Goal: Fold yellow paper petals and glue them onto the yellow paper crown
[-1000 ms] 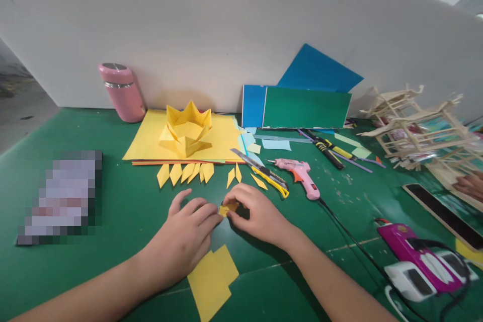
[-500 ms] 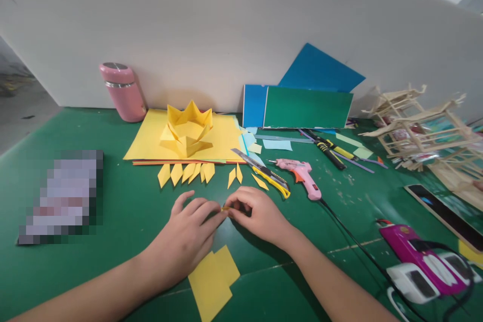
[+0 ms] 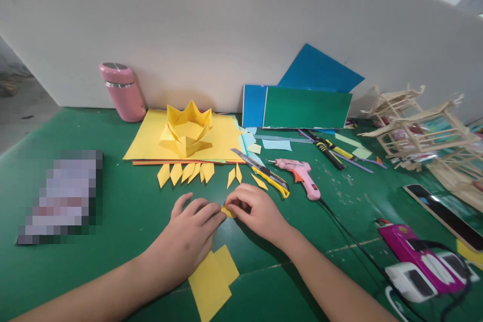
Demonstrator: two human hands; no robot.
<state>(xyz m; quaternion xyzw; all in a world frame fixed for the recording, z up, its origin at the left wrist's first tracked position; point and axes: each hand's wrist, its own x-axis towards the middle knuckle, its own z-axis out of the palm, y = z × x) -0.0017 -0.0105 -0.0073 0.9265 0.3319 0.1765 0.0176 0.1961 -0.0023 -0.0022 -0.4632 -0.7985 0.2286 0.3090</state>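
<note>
- The left hand and the right hand meet on the green tabletop, in front of the folded yellow crown.
- The fingers of both hands are closed on a small yellow paper piece, which they hold low at the tabletop between them.
- A row of yellow petals lies between the crown and the hands.

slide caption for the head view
Left hand and right hand pinch a small yellow paper piece on a green table, before yellow paper petals and a folded crown.
</note>
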